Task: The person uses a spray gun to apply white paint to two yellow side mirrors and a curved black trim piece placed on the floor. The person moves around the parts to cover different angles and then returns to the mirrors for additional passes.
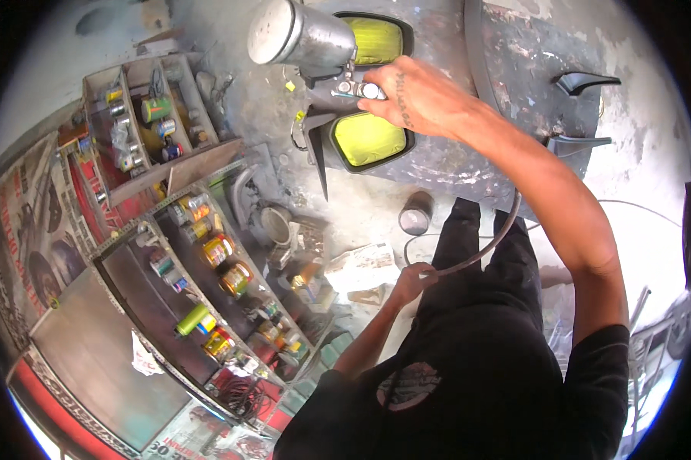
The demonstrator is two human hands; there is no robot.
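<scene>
My right hand (pixel 430 98) is closed around a spray gun (pixel 349 87) with a large metal paint cup (pixel 303 38). The gun is above a grey, paint-stained work surface (pixel 445 165). Two black-rimmed, mirror-shaped parts with yellow faces lie there: one part (pixel 378 40) beyond the gun, the other part (pixel 370 140) just nearer than my hand. My left hand (pixel 413 284), low by my waist, is wrapped round a dark hose (pixel 472 259). The hose curves up towards my right forearm, which hides its upper stretch.
Two dark handle-shaped pieces (pixel 587 81) (pixel 579 144) lie at the surface's right side. A can (pixel 416 213) stands on the floor near my legs. Left of me, a shelf rack (pixel 196 264) holds several paint cans and jars. A pale bucket (pixel 276 224) and paper (pixel 361 267) lie between.
</scene>
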